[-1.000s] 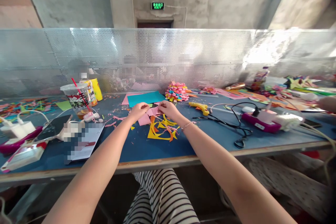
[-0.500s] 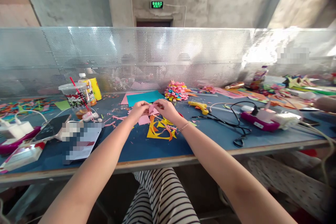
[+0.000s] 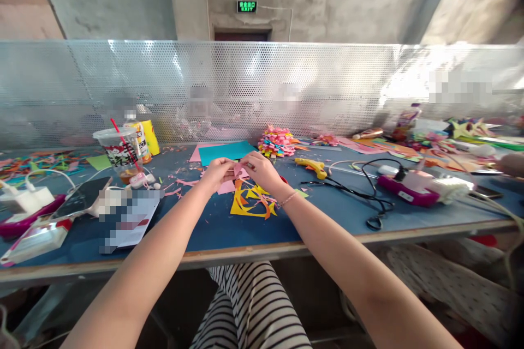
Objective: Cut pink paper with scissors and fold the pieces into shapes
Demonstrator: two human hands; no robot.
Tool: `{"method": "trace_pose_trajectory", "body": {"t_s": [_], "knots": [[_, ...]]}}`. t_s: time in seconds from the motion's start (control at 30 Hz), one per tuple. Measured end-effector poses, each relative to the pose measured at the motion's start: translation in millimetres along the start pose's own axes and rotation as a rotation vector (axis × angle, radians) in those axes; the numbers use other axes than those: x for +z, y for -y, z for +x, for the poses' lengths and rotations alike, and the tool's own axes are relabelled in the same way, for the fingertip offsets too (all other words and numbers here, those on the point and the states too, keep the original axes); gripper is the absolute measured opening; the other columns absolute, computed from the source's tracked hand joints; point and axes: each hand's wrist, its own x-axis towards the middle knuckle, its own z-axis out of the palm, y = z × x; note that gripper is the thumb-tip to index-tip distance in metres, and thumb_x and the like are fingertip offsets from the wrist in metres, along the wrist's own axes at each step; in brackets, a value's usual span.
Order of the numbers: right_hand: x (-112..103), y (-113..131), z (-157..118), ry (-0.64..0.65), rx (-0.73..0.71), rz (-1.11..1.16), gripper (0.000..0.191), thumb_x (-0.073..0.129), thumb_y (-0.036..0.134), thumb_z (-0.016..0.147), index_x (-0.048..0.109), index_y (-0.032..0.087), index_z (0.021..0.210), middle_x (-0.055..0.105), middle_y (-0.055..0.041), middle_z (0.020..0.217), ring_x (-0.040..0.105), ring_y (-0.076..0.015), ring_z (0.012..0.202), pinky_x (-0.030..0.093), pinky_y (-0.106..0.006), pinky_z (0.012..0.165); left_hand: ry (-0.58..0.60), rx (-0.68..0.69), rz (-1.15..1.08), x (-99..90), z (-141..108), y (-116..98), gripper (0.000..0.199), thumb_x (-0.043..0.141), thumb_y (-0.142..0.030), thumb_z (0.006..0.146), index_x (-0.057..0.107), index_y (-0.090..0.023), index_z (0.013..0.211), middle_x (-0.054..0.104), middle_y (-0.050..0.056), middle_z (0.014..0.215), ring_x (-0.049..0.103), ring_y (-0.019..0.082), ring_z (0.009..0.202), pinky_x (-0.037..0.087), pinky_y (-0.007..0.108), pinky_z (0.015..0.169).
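Observation:
My left hand (image 3: 220,172) and my right hand (image 3: 258,168) meet above the blue table (image 3: 229,234), both closed on one small piece of pink paper (image 3: 238,169). Just below them lie another pink sheet (image 3: 226,187) and cut yellow and orange paper scraps (image 3: 249,204). A teal sheet (image 3: 225,151) is flat behind my hands, partly over a pink one. Beyond my right hand stands a cluster of folded pink, yellow and blue paper (image 3: 276,140).
A yellow glue gun (image 3: 311,167) and black cable (image 3: 347,188) lie to the right, near a purple power strip (image 3: 407,191). Leftward are a plastic cup (image 3: 121,157) with a red straw, a bottle and a phone (image 3: 84,196). Another person's hand (image 3: 511,164) is at far right.
My fingers have shifted slightly around the pink paper, and less of it shows between them. The view has moved a little; nothing else has visibly changed place.

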Motion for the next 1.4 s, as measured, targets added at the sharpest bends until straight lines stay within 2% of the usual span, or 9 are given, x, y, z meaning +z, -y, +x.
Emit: {"method": "trace_pose_trajectory", "body": {"t_s": [0.17, 0.37, 0.53, 0.8, 1.0, 1.2, 1.4], "knots": [[3, 5, 1, -0.024, 0.032, 0.013, 0.011, 0.046, 0.012, 0.075, 0.056, 0.017, 0.078, 0.052, -0.0056, 0.083, 0.049, -0.0141, 0.079, 0.043, -0.026, 0.070, -0.060, 0.104, 0.104, 2.4, -2, -3, 0.011, 0.059, -0.018, 0.061, 0.049, -0.014, 0.063, 0.057, -0.001, 0.053, 0.057, 0.010, 0.051, 0.049, 0.029, 0.060], [5, 3, 2, -0.040, 0.103, 0.034, 0.003, 0.049, 0.014, 0.074, 0.051, 0.017, 0.074, 0.050, -0.0046, 0.080, 0.048, -0.0136, 0.076, 0.043, -0.025, 0.066, -0.033, 0.197, 0.154, 3.5, -2, -2, 0.011, 0.058, -0.018, 0.058, 0.049, -0.015, 0.063, 0.057, -0.002, 0.054, 0.055, 0.009, 0.051, 0.049, 0.029, 0.059], [3, 5, 1, -0.025, 0.066, 0.030, 0.003, 0.049, 0.016, 0.076, 0.050, 0.017, 0.074, 0.050, -0.0039, 0.080, 0.048, -0.0126, 0.074, 0.043, -0.024, 0.066, -0.038, 0.155, 0.122, 4.7, -4, -4, 0.013, 0.059, -0.018, 0.057, 0.047, -0.015, 0.062, 0.056, -0.003, 0.054, 0.055, 0.010, 0.050, 0.048, 0.028, 0.058], [0, 4, 0, 0.013, -0.080, 0.005, 0.015, 0.042, 0.018, 0.082, 0.057, 0.018, 0.077, 0.053, -0.0058, 0.084, 0.051, -0.0134, 0.081, 0.043, -0.026, 0.074, 0.052, 0.042, -0.053, 0.8, -3, -3, 0.010, 0.060, -0.019, 0.061, 0.052, -0.014, 0.062, 0.058, 0.001, 0.054, 0.057, 0.011, 0.051, 0.048, 0.026, 0.058], [-4, 2, 1, 0.056, -0.170, -0.006, 0.020, 0.040, 0.012, 0.081, 0.059, 0.016, 0.082, 0.054, -0.0078, 0.089, 0.051, -0.0143, 0.084, 0.045, -0.028, 0.076, 0.023, 0.005, -0.119, -1.4, 0, -2, 0.004, 0.057, -0.015, 0.062, 0.055, -0.012, 0.062, 0.060, 0.002, 0.055, 0.058, 0.011, 0.052, 0.048, 0.028, 0.061], [-8, 1, 0, 0.120, -0.194, -0.076, 0.024, 0.039, 0.009, 0.079, 0.061, 0.017, 0.085, 0.054, -0.0078, 0.095, 0.052, -0.0149, 0.087, 0.045, -0.029, 0.079, 0.041, -0.027, -0.142, -1.5, 0, -4, 0.008, 0.061, -0.017, 0.062, 0.056, -0.011, 0.063, 0.061, 0.004, 0.055, 0.060, 0.014, 0.054, 0.049, 0.029, 0.061], [-9, -1, -2, 0.155, -0.192, -0.116, 0.026, 0.038, 0.010, 0.079, 0.062, 0.019, 0.087, 0.054, -0.0071, 0.099, 0.053, -0.0146, 0.087, 0.045, -0.029, 0.079, 0.029, -0.009, -0.123, -2.0, 2, -1, 0.005, 0.061, -0.014, 0.062, 0.057, -0.010, 0.063, 0.060, 0.004, 0.054, 0.058, 0.012, 0.051, 0.049, 0.027, 0.058]]}}
